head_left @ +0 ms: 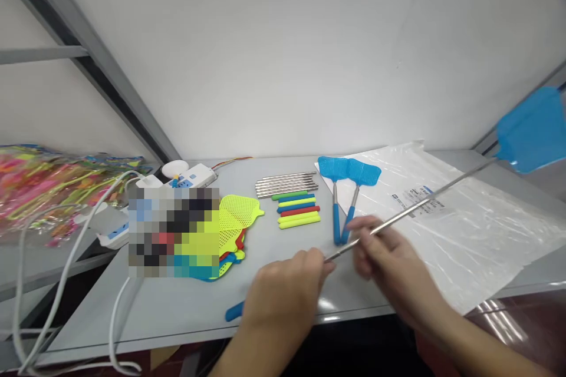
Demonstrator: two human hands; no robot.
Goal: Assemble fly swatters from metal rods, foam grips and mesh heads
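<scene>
My left hand (287,285) is wrapped round the grip end of a blue fly swatter (530,129); the blue tip of its handle pokes out below the fist. The swatter's thin metal rod (413,206) is drawn out long and slants up to the right, its head near the right edge. Farther along the rod, my right hand (384,256) holds it between thumb and fingers. Just beyond the hands, two shorter blue fly swatters (336,188) lie on the table, their heads overlapping.
Several metal rods (287,184) and coloured handle grips (299,211) lie mid-table. Loose swatter heads (241,209) are piled at left, partly pixelated. A power strip (197,177), white cables (71,259) and bagged colourful items (53,188) are farther left. A white plastic bag (477,235) covers the right.
</scene>
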